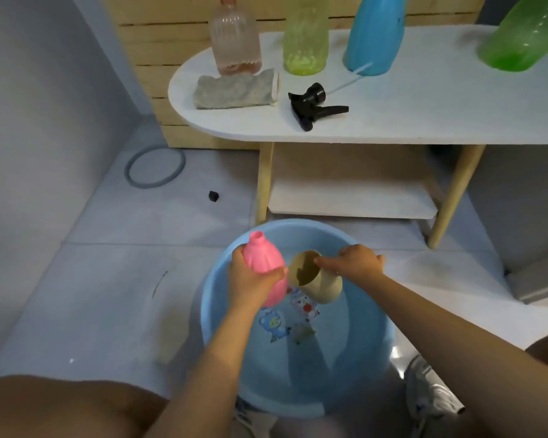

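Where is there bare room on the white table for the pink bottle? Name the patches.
Widest bare patch: the table top right of the black sprayer head, in front of the blue bottle and green bottle. The lower shelf looks bare too. Crowded: the left end, around the grey cloth.

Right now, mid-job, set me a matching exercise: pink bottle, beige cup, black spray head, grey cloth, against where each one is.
1 pink bottle
2 beige cup
3 black spray head
4 grey cloth

A on the table by the ribbed bottle
B in the left hand
C on the table near the blue bottle
D in the right hand, tilted over the basin

Pairs: 1-B, 2-D, 3-C, 4-A
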`<state>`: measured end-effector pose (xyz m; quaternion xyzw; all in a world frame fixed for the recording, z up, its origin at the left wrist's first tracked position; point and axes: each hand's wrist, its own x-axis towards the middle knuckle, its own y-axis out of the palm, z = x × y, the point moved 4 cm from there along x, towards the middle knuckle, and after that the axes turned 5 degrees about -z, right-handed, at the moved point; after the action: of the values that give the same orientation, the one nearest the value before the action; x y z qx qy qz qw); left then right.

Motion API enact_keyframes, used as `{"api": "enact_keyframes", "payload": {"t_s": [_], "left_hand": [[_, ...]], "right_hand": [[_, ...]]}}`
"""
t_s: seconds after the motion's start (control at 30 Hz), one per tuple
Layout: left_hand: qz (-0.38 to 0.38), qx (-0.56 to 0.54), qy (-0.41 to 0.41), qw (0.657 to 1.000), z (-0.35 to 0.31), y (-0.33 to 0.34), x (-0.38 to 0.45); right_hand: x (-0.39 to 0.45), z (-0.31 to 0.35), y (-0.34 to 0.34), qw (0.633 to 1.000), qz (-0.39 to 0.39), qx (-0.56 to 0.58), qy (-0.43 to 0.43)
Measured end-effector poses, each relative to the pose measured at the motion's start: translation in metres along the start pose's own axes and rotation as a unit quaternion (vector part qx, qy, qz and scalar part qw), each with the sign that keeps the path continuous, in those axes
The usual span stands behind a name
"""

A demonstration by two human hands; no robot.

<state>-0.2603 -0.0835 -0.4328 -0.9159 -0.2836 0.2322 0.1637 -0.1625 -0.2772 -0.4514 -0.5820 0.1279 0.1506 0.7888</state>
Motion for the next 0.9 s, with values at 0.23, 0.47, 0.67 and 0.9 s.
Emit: {"api": "enact_keyframes", "payload": {"t_s": [0.23, 0.47, 0.67, 0.9], "left_hand": [[0.005, 0.054, -0.008, 0.998, 0.045, 0.015, 0.013], [-0.003, 0.068, -0.023, 0.997, 0.085, 0.028, 0.015], [-0.025, 0.078, -0.037, 0.996, 0.105, 0.027, 0.014], [-0.036, 0.064, -0.044, 0.996, 0.106, 0.026, 0.017]], "right_hand": [[0.012, 0.000, 0.019, 0.996, -0.013, -0.089, -0.019], [-0.004, 0.017, 0.036, 0.948, -0.099, -0.255, -0.164], [0.010, 0.013, 0.074, 0.909, -0.087, -0.357, -0.198], [0.005, 0.023, 0.097, 0.907, -0.023, -0.354, -0.227]]}}
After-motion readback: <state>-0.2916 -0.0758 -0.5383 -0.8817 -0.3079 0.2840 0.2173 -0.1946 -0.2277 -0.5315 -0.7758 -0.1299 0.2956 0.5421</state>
